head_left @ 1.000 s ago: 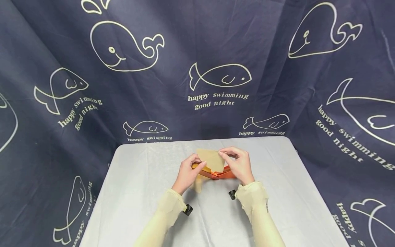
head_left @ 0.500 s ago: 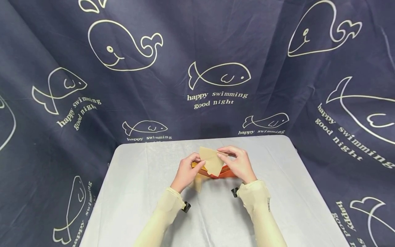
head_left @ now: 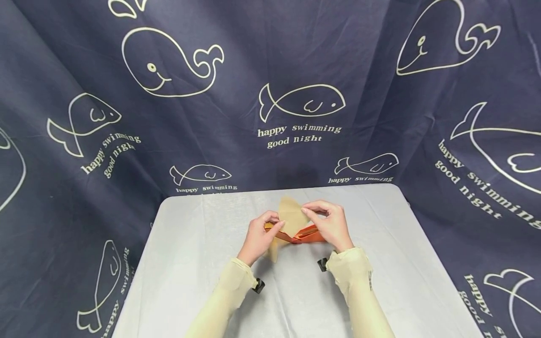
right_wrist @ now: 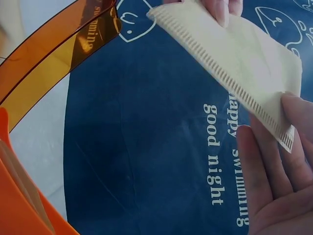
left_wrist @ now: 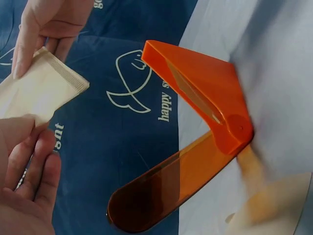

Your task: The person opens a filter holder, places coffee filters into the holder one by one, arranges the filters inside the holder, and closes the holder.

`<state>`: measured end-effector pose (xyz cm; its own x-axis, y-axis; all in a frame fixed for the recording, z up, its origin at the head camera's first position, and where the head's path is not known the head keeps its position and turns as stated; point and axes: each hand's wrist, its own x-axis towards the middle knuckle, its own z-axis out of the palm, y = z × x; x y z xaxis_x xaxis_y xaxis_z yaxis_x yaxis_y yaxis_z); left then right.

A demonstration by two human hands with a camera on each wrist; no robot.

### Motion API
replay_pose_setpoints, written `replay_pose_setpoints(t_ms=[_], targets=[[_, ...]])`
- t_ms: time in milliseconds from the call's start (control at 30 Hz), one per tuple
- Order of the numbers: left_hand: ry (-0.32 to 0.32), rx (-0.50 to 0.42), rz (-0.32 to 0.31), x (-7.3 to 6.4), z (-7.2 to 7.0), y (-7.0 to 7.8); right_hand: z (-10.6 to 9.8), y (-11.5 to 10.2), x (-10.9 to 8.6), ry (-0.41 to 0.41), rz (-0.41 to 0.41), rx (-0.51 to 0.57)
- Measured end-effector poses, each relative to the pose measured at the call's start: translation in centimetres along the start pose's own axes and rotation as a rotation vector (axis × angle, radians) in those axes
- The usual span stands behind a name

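Note:
A beige paper coffee filter [head_left: 291,215] with a crimped seam is held up between both hands. My left hand [head_left: 258,236] pinches it at its left side between thumb and fingers. On the opposite side my right hand [head_left: 331,226] pinches it the same way, as the right wrist view shows the filter [right_wrist: 239,63] between thumb and fingers. Below and behind the hands stands an orange case [left_wrist: 205,81] with its see-through amber lid [left_wrist: 156,188] swung wide. Beige paper edges show inside the case. In the head view the hands partly hide the case.
Another beige piece [left_wrist: 274,203] lies on the white-covered table [head_left: 203,300], close by the case and partly under my left hand in the head view. A dark blue curtain [head_left: 245,56] with whale and fish drawings surrounds the table's back and sides.
The filter has been turned between my fingers, so its rounded, wider end now points up and its narrow end down. Both hands stay close to where they were; the case stays put.

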<state>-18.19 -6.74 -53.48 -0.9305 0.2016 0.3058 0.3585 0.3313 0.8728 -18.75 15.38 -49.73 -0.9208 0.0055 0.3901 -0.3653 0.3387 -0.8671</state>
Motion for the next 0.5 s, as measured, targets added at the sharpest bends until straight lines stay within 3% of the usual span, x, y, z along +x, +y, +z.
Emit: replay_pose_setpoints(t_ms=[133,267,400,500], targets=[[0.038,0.058,0.045,0.15,-0.11,0.15,-0.08,0.11,0.04,-0.009,0.018,0.037],[0.024,0.092,0.068,0.32,-0.24,0.14,-0.15,0.07,0.18,-0.037,0.001,0.047],[0.006,0.078,0.068,0.3,-0.23,0.17,-0.05,0.02,0.32,-0.054,-0.054,0.032],[0.0,0.029,0.053,0.18,-0.13,0.34,0.0,-0.13,0.31,-0.022,-0.073,0.029]])
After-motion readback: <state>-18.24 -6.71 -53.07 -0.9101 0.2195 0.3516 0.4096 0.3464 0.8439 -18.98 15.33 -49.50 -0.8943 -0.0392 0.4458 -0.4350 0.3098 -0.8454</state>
